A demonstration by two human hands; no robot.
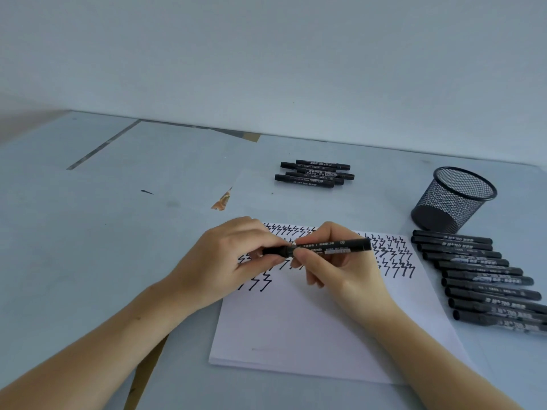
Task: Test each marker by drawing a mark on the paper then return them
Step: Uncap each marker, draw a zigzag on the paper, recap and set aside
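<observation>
A black marker [334, 246] lies level in the air above the white paper stack [296, 324]. My right hand [340, 267] pinches its barrel near the middle. My left hand [228, 258] grips the cap end at the marker's left. The cap sits against the barrel; I cannot tell whether it is fully seated. Rows of black zigzag marks [393, 255] cover the paper's far part, partly hidden by both hands.
Several black markers [479, 279] lie in a row at the right of the paper. A small group of markers [315, 173] lies beyond the paper. An empty black mesh pen cup [453, 199] stands at the back right. The wall is close behind the table.
</observation>
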